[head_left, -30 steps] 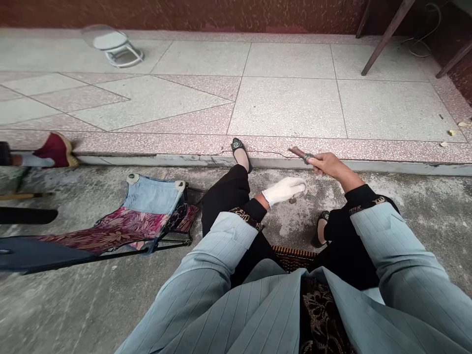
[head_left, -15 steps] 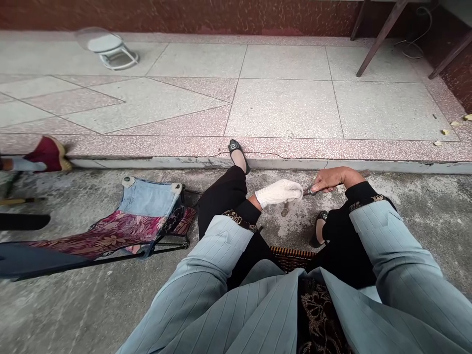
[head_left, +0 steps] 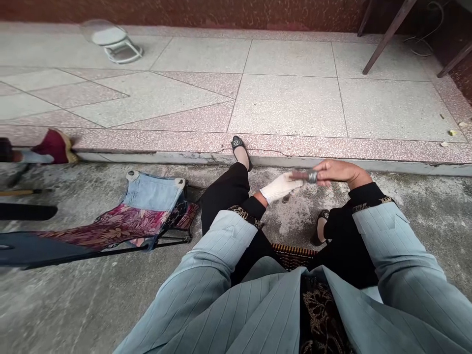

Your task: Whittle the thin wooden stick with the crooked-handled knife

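My bare right hand [head_left: 337,172] is closed at one end of a short brown stick with a grey, wound-looking band [head_left: 311,177]. The stick lies level, pointing left, and its far end overlaps the fingertips of my left hand [head_left: 280,188]. I cannot tell whether it touches them. A white knit glove covers my left hand, whose fingers are curled closed. From beneath them pokes a small brownish round end [head_left: 285,199]; the rest of that thing is hidden. Both hands are above the concrete between my knees, with blur about the fingertips.
A folding chair [head_left: 153,196] of denim and red floral cloth stands at left. Beyond it are another person's red shoe [head_left: 55,146] and a long yellowish rod [head_left: 22,192]. A raised tiled step [head_left: 287,108] runs ahead, bearing a white stool [head_left: 120,44] and wooden legs [head_left: 389,37] of furniture.
My right hand came down towards my left, and the stick pointed right half a second ago but points left now. My gloved hand has barely moved. The view shifted slightly.
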Tool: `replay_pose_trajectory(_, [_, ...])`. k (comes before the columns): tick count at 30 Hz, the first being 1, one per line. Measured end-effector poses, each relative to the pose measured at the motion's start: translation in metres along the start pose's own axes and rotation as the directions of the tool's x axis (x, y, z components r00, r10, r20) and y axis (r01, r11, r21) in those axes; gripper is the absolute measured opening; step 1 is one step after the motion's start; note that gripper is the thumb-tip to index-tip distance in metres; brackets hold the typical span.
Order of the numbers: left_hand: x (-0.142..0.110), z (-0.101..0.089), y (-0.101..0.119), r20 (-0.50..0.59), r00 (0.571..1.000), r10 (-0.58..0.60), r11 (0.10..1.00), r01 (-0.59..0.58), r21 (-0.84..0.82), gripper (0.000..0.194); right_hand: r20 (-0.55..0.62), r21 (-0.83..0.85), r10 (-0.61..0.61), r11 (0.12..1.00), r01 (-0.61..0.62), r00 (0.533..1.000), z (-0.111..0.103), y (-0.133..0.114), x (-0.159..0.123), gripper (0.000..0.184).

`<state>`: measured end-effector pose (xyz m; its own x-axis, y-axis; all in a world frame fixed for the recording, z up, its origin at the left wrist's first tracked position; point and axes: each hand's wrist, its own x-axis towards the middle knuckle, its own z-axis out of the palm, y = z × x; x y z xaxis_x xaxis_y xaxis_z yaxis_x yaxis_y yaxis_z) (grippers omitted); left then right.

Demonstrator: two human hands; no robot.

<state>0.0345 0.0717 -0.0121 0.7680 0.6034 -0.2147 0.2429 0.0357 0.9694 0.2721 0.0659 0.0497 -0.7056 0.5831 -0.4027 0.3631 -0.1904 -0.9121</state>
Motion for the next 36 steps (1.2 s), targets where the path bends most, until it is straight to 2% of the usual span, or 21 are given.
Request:
replay_pose_trajectory(1, [0.001,0.003,-0.001,0.012,1.000,0.000,1.000,0.000,-0.025,0.031,-0.166,0.021,-0.014,1.000,0.018,0.986,-0.001,0.000,0.000,0.043])
replay_pose_trajectory(2, [0.001,0.004,0.000,0.027,1.000,0.009,0.999,-0.008,-0.037,0.030,-0.315,0.040,-0.008,0.999,0.021,0.949,-0.001,0.001,0.002,0.044])
replay_pose_trajectory(4, [-0.001,0.006,0.003,0.058,0.998,0.035,0.999,-0.036,0.007,0.030,-0.507,0.069,0.037,0.998,-0.003,0.861,-0.001,0.004,0.007,0.046])
replay_pose_trajectory(6, [-0.005,0.006,0.009,0.108,0.993,0.048,0.994,-0.058,0.089,0.032,-0.584,0.037,0.091,0.996,-0.086,0.807,0.001,0.007,0.014,0.046])
replay_pose_trajectory(8, [-0.008,0.005,0.013,0.167,0.985,0.039,0.985,-0.066,0.159,0.036,-0.621,-0.099,0.146,0.960,-0.262,0.770,0.003,0.007,0.021,0.044])
replay_pose_trajectory(10, [-0.009,0.004,0.014,0.200,0.980,0.022,0.975,-0.065,0.213,0.038,-0.644,-0.272,0.190,0.848,-0.454,0.741,0.004,0.005,0.026,0.042])
replay_pose_trajectory(11, [-0.009,0.003,0.013,0.210,0.977,0.025,0.966,-0.077,0.245,0.038,-0.637,-0.349,0.207,0.781,-0.518,0.742,0.004,0.003,0.027,0.041])
replay_pose_trajectory(13, [-0.007,0.002,0.011,0.211,0.976,0.048,0.939,-0.116,0.323,0.037,-0.571,-0.462,0.261,0.681,-0.568,0.778,0.004,0.002,0.026,0.039])
replay_pose_trajectory(14, [-0.006,0.001,0.010,0.206,0.977,0.059,0.923,-0.132,0.360,0.036,-0.493,-0.497,0.312,0.665,-0.558,0.812,0.004,0.002,0.025,0.040])
replay_pose_trajectory(16, [-0.006,0.000,0.009,0.174,0.983,0.063,0.908,-0.129,0.399,0.032,-0.261,-0.527,0.426,0.689,-0.497,0.867,0.005,0.005,0.020,0.044])
replay_pose_trajectory(18, [-0.006,-0.003,0.010,0.139,0.989,0.054,0.913,-0.105,0.394,0.029,-0.004,-0.494,0.457,0.772,-0.399,0.889,0.005,0.008,0.015,0.045])
replay_pose_trajectory(19, [-0.007,-0.004,0.012,0.125,0.991,0.052,0.920,-0.096,0.380,0.028,0.102,-0.452,0.432,0.822,-0.345,0.896,0.005,0.009,0.013,0.046])
replay_pose_trajectory(21, [-0.008,-0.007,0.014,0.095,0.994,0.054,0.944,-0.082,0.321,0.029,0.217,-0.362,0.360,0.893,-0.268,0.907,0.006,0.009,0.010,0.047])
replay_pose_trajectory(23, [-0.008,-0.009,0.015,0.055,0.997,0.050,0.973,-0.062,0.223,0.029,0.293,-0.272,0.275,0.942,-0.196,0.916,0.005,0.006,0.007,0.047])
replay_pose_trajectory(25, [-0.007,-0.010,0.015,0.022,0.999,0.044,0.990,-0.046,0.133,0.031,0.301,-0.180,0.170,0.976,-0.119,0.938,0.004,0.001,0.005,0.044])
replay_pose_trajectory(27, [-0.006,-0.007,0.013,0.032,0.999,0.025,0.998,-0.027,0.062,0.034,0.192,-0.062,0.040,0.998,-0.028,0.981,0.003,-0.001,0.003,0.041])
replay_pose_trajectory(29, [-0.005,-0.002,0.011,0.067,0.998,0.006,1.000,-0.006,-0.005,0.034,-0.048,0.018,-0.027,0.999,0.028,0.999,0.002,-0.001,0.003,0.040])
replay_pose_trajectory(31, [-0.005,0.003,0.010,0.080,0.997,0.002,1.000,0.000,-0.020,0.033,-0.317,0.079,-0.020,0.996,0.047,0.948,0.002,0.002,0.008,0.040])
replay_pose_trajectory(33, [-0.006,0.006,0.011,0.085,0.996,0.011,0.998,-0.016,0.066,0.033,-0.515,0.114,0.042,0.993,0.020,0.856,0.003,0.005,0.014,0.040])
replay_pose_trajectory(35, [-0.007,0.007,0.012,0.125,0.992,0.018,0.984,-0.040,0.173,0.035,-0.611,0.060,0.121,0.992,-0.107,0.782,0.003,0.008,0.021,0.040])
replay_pose_trajectory(36, [-0.007,0.006,0.012,0.150,0.989,0.019,0.974,-0.052,0.219,0.036,-0.630,-0.010,0.155,0.978,-0.207,0.761,0.004,0.009,0.024,0.040])
